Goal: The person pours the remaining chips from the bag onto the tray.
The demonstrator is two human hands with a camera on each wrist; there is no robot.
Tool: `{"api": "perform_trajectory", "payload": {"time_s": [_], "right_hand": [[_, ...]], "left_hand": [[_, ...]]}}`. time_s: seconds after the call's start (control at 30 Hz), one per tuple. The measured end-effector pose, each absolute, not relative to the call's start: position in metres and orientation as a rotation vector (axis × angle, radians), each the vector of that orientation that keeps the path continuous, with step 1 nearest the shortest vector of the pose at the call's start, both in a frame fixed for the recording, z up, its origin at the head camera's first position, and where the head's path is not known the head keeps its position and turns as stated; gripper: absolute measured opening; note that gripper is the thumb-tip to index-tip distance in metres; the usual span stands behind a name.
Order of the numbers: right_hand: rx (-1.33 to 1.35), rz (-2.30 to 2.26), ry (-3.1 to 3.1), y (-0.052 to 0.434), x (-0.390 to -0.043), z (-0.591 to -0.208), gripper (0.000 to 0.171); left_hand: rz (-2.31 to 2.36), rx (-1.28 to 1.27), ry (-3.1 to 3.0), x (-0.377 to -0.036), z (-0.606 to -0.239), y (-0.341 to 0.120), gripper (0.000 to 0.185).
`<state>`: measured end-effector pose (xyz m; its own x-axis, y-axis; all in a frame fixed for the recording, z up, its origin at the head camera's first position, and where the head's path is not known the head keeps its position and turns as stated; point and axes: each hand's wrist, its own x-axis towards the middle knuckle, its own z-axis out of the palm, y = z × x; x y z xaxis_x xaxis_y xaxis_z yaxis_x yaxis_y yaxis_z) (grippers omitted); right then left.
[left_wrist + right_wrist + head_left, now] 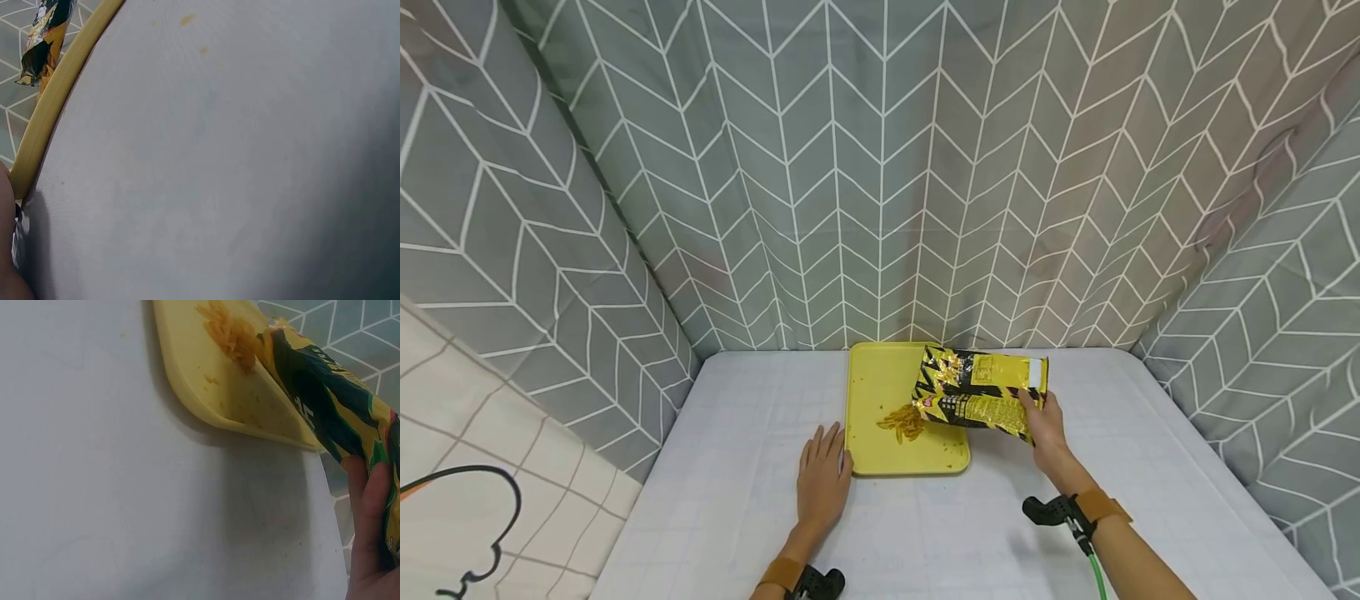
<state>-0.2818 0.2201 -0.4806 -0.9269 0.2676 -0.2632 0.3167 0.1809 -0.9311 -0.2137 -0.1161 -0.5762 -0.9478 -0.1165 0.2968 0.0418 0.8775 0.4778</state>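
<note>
My right hand [1047, 425] grips the lower right end of a yellow and black snack bag [981, 379]. The bag is tilted over the right part of a yellow tray [865, 367], its far end pointing left. Under that end lies a small heap of orange stick-shaped snacks [901, 422], which the right wrist view also shows beside the bag's mouth [262, 344]. My left hand [823, 479] lies with fingers extended on the table, its thumb side against the tray's left edge. In the left wrist view only a sliver of that hand [7, 250] shows beside the tray rim [59, 94].
The tray stands on a white-covered table [737, 433], near its back edge. Small crumbs [212, 380] dot the tray, and a few specks [187, 20] lie on the tablecloth. Grey curtains [880, 208] with white chevrons hang behind and at both sides.
</note>
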Motion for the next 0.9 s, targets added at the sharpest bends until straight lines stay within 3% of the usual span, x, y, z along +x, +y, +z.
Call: {"api": "perform_trajectory", "payload": {"time_s": [0.9], "right_hand": [[0.610,-1.904,2.373,0.2224,-0.2822,-0.4792,0.064]], "left_hand": [[-0.689,0.076,-2.746,-0.2149,-0.5759,-0.1162,0.047]]}}
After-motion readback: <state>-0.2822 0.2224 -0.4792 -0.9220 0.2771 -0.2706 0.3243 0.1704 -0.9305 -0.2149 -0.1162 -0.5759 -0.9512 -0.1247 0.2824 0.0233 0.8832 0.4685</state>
